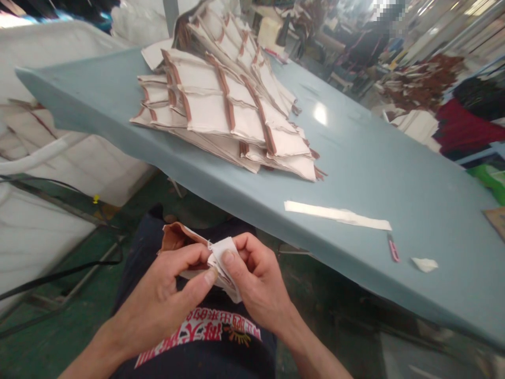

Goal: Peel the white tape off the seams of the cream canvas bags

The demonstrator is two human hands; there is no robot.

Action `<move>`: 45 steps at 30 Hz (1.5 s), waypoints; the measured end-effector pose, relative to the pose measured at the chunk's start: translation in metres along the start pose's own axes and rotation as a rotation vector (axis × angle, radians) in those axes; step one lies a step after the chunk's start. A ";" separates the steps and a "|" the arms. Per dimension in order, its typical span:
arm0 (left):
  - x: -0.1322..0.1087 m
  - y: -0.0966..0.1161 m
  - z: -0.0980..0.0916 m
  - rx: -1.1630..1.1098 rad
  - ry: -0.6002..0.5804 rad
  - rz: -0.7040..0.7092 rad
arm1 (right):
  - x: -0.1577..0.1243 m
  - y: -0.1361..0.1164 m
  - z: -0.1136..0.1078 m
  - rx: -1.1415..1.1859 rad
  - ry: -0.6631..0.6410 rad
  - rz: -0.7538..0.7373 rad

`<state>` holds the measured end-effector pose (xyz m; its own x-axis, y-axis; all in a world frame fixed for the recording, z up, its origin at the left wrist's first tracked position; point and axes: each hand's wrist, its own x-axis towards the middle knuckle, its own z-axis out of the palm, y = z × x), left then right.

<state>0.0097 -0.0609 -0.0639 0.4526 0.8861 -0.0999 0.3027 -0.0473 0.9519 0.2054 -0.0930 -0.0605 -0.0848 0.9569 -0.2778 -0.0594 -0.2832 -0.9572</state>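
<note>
Over my lap, both hands grip one sewn fabric piece (179, 237), off-white outside with a brown inner side showing at its upper left. My left hand (169, 284) is closed, thumb and forefinger pinching the piece near its edge. Against it, my right hand (256, 279) is closed too, its thumb pressing a folded white flap (224, 247) at the end of the piece. Loose threads stick out beside the flap. The fingers underneath are partly hidden by the fabric.
A blue-covered table (355, 173) stands ahead, bearing stacked off-white fabric pieces (209, 110) with brown strips. Nearer lie a long white strip (335, 212), pink-handled thread snips (393, 248) and a white scrap (425, 264). White bins (79, 47) stand on the left.
</note>
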 end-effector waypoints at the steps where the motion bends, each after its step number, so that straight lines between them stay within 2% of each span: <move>1: 0.000 -0.001 0.001 -0.001 0.010 0.002 | 0.001 0.000 0.000 -0.009 0.004 -0.007; 7: 0.003 0.002 0.002 -0.088 -0.022 0.022 | 0.005 0.001 -0.006 -0.066 0.028 -0.037; 13: 0.006 0.001 0.005 -0.091 -0.015 0.004 | 0.005 -0.004 -0.016 -0.318 0.146 -0.221; 15: 0.006 -0.001 0.007 -0.076 0.000 -0.001 | 0.004 -0.005 -0.016 -0.284 0.109 -0.185; 20: 0.004 -0.006 0.006 0.002 0.000 -0.019 | 0.004 -0.007 -0.016 0.015 -0.057 0.043; 25: 0.003 -0.005 0.004 0.013 -0.020 0.007 | 0.010 -0.012 -0.021 0.067 -0.127 0.177; 30: 0.003 -0.001 0.003 -0.015 -0.041 -0.019 | 0.011 -0.013 -0.022 -0.003 -0.131 0.166; 36: 0.004 -0.003 0.004 -0.005 0.001 -0.033 | 0.012 -0.017 -0.017 -0.242 -0.064 0.012; 45: 0.010 0.003 0.003 0.018 0.053 -0.059 | 0.015 -0.013 -0.014 -0.256 -0.051 -0.005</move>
<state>0.0179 -0.0531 -0.0633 0.3891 0.9105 -0.1398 0.3424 -0.0020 0.9396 0.2184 -0.0737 -0.0531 -0.1351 0.9519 -0.2751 0.1936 -0.2470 -0.9495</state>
